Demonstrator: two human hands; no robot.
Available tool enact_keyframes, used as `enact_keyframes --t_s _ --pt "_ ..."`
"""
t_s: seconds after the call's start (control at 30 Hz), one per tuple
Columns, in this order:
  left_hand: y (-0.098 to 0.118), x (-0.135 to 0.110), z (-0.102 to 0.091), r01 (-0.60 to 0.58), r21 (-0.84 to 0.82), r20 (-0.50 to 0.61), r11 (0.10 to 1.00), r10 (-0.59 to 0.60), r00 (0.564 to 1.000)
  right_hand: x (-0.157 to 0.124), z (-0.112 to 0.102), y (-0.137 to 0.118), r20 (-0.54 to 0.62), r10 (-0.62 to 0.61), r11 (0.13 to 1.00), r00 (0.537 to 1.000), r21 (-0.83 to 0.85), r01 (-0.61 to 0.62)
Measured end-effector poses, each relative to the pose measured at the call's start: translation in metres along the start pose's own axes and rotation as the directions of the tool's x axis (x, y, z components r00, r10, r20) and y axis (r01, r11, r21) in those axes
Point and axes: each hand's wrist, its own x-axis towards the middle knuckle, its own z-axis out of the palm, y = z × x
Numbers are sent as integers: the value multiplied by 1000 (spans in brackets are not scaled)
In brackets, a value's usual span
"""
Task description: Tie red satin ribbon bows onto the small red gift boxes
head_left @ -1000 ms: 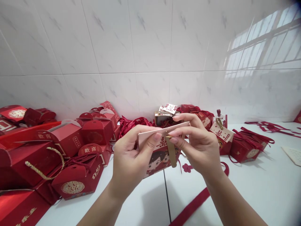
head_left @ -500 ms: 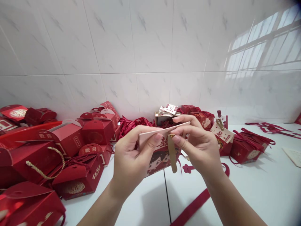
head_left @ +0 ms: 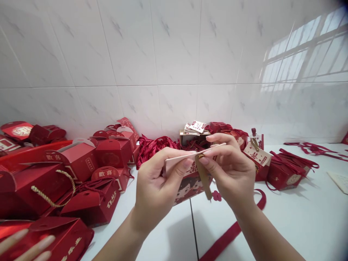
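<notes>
I hold a small red gift box (head_left: 190,183) with a cartoon couple printed on it, above the white table (head_left: 299,224). My left hand (head_left: 157,188) grips the box's left side, thumb pressed on its pale lid flap (head_left: 179,161). My right hand (head_left: 233,174) pinches the flap's right part, where a tan strap (head_left: 204,183) hangs down from it. Both hands are closed on the box.
Several red gift boxes (head_left: 78,163) crowd the left side of the table. Red ribbons (head_left: 154,145) and a small carton of cards (head_left: 194,132) lie by the tiled wall. More boxes (head_left: 285,174) sit right. Another person's fingers (head_left: 24,246) touch a red box at bottom left.
The box has shifted slightly right and lower, and its flap tilts more edge-on. Another person's fingers and a red box have come in at the bottom left.
</notes>
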Motion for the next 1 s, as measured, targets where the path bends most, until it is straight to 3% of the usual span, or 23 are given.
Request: enact_keyframes --t_s 0.07,0.17,0.27,0.37,0.43,0.6,0.7,0.8,0.87,0.93,1.0 --pt "-2 -1 1 -23 -27 -2 999 23 1000 0 0 -2 -17 48 996 999 71 -47" --pt "-6 -2 4 -44 -69 44 997 47 998 0 -1 -6 45 173 976 984 125 -177" --pt "-10 -4 10 32 -61 78 998 -27 997 -1 -1 -7 -6 196 977 981 86 -194" --pt "-15 -6 17 120 76 -13 990 -119 993 -3 2 -7 -63 202 979 977 28 -200" --pt "-19 -5 18 132 202 -73 970 -119 990 -4 3 -6 -66 202 979 977 -14 -203" --pt "-21 5 5 99 331 -34 939 -93 995 2 -3 -4 -86 149 983 985 -93 -157" --pt "-17 11 -6 150 356 84 922 -192 978 6 -10 -4 -110 127 983 986 -120 -141" --pt "-12 14 -18 197 367 311 909 -319 895 9 -17 -3 -143 130 976 981 -154 -152" --pt "-10 16 -26 199 336 365 921 -322 874 11 -21 -1 -153 137 973 979 -162 -162" --pt "-8 18 -32 188 297 333 936 -287 898 13 -25 1 -133 145 974 980 -154 -165" --pt "-6 19 -37 176 257 217 950 -235 948 14 -27 3 -59 151 977 987 -145 -158"
